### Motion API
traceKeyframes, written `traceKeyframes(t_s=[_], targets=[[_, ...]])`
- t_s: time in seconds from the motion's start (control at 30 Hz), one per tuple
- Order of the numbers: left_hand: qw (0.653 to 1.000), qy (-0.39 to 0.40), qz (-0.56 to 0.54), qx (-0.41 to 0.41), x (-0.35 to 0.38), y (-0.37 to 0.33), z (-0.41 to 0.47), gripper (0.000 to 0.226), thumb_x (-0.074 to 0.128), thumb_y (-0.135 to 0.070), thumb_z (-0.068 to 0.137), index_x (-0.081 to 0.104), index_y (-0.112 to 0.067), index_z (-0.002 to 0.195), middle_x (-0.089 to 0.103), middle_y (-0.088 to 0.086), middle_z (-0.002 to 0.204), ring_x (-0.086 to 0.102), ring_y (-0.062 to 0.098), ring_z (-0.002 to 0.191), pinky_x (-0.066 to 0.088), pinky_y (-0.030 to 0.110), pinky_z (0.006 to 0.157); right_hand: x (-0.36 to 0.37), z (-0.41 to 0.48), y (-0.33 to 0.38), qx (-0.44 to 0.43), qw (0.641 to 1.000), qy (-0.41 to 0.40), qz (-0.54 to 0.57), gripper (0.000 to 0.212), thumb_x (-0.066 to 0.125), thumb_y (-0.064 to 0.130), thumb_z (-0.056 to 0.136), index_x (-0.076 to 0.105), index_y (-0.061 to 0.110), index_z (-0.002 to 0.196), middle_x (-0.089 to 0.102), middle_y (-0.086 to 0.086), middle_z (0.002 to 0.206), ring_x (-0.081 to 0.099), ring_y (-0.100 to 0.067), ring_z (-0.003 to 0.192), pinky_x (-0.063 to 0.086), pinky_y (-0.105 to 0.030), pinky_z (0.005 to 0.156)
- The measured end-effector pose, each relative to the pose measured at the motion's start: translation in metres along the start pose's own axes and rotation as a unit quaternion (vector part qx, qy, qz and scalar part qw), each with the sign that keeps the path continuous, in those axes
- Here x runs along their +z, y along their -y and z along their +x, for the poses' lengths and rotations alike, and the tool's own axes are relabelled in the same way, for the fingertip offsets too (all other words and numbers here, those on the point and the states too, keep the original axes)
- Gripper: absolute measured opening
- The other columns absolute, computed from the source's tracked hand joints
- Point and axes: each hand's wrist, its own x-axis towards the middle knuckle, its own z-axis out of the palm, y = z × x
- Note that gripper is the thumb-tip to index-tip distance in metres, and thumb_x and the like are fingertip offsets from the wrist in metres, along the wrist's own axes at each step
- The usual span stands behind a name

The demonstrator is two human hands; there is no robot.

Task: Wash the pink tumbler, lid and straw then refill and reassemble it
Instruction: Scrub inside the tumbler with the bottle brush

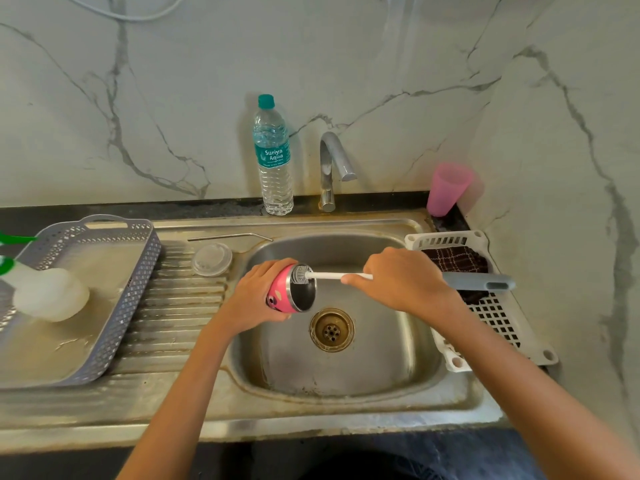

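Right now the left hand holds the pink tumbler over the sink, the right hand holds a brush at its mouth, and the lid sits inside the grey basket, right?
Not quite. The head view shows the lid lying on the ribbed draining board beside the grey basket, not inside it. The rest is right: left hand on the tumbler, right hand on the brush.

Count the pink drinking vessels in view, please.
2. The pink tumbler lies sideways in the left hand over the sink; a pink plastic cup stands on the counter in the back right corner. No others visible.
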Motion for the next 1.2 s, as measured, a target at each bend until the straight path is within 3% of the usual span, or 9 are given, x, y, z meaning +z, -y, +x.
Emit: traceKeyframes(t_s=[0.17, 0.33, 0.53, 0.67, 0.87, 1.03, 1.2], targets=[[0.999, -0.002, -0.010, 0.036, 0.008, -0.019, 0.012, 0.096, 0.088, -0.028, 0.060, 0.038, -0.030, 0.141, 0.047, -0.008, 0.138, 0.037, 0.002, 0.122, 0.038, 0.028, 0.104, 0.008, 0.007, 0.014, 0.004, 1.000, 0.001, 0.001, 0.060, 0.036, 0.062, 0.095, 0.047, 0.016, 0.058, 0.050, 0.001, 0.058, 0.048, -0.013, 0.053, 0.031, -0.025, 0.050], [0.999, 0.001, 0.029, 0.032, 0.008, -0.009, 0.015, 0.095, 0.087, -0.029, 0.058, 0.040, -0.031, 0.140, 0.049, -0.008, 0.135, 0.043, 0.008, 0.124, 0.040, 0.037, 0.106, 0.002, 0.000, 0.003, -0.005, 1.000, 0.010, 0.000, 0.060, 0.035, 0.063, 0.095, 0.046, 0.017, 0.057, 0.049, 0.002, 0.057, 0.048, -0.013, 0.053, 0.032, -0.024, 0.049], [0.999, 0.008, -0.019, 0.047, 0.016, -0.024, 0.024, 0.093, 0.083, -0.041, 0.059, 0.039, -0.031, 0.141, 0.047, -0.010, 0.138, 0.042, 0.009, 0.127, 0.042, 0.038, 0.106, 0.013, 0.001, 0.008, 0.003, 0.999, 0.030, 0.033, 0.061, 0.034, 0.062, 0.096, 0.045, 0.016, 0.058, 0.048, 0.001, 0.057, 0.050, -0.015, 0.055, 0.043, -0.028, 0.058], [0.999, 0.012, -0.007, 0.031, 0.008, -0.008, 0.015, 0.093, 0.086, -0.030, 0.059, 0.041, -0.030, 0.140, 0.049, -0.009, 0.136, 0.042, 0.008, 0.125, 0.040, 0.041, 0.107, 0.007, -0.007, 0.003, -0.006, 0.998, 0.046, 0.032, 0.061, 0.034, 0.062, 0.096, 0.045, 0.017, 0.057, 0.048, 0.001, 0.057, 0.049, -0.016, 0.054, 0.045, -0.031, 0.059], [0.998, -0.001, -0.001, 0.067, 0.005, -0.021, 0.020, 0.092, 0.085, -0.032, 0.061, 0.040, -0.030, 0.141, 0.047, -0.009, 0.138, 0.041, 0.008, 0.128, 0.037, 0.033, 0.107, 0.016, 0.004, 0.020, -0.007, 0.994, 0.071, 0.085, 0.059, 0.036, 0.060, 0.096, 0.041, 0.017, 0.056, 0.047, 0.002, 0.057, 0.047, -0.015, 0.054, 0.039, -0.028, 0.055], [0.998, -0.027, 0.015, 0.051, -0.010, -0.002, 0.021, 0.093, 0.083, -0.031, 0.059, 0.039, -0.029, 0.141, 0.045, -0.006, 0.139, 0.036, 0.008, 0.128, 0.036, 0.044, 0.110, 0.003, -0.005, 0.008, 0.007, 0.992, 0.091, 0.085, 0.061, 0.035, 0.063, 0.095, 0.047, 0.016, 0.059, 0.050, 0.001, 0.060, 0.050, -0.017, 0.056, 0.039, -0.029, 0.056], [0.997, -0.021, 0.004, 0.074, 0.000, -0.018, 0.024, 0.093, 0.086, -0.027, 0.061, 0.039, -0.029, 0.142, 0.045, -0.008, 0.140, 0.034, 0.002, 0.128, 0.031, 0.029, 0.108, 0.016, -0.001, 0.025, 0.010, 0.992, 0.089, 0.092, 0.062, 0.034, 0.060, 0.097, 0.042, 0.014, 0.057, 0.048, 0.000, 0.059, 0.045, -0.015, 0.053, 0.034, -0.028, 0.051]])
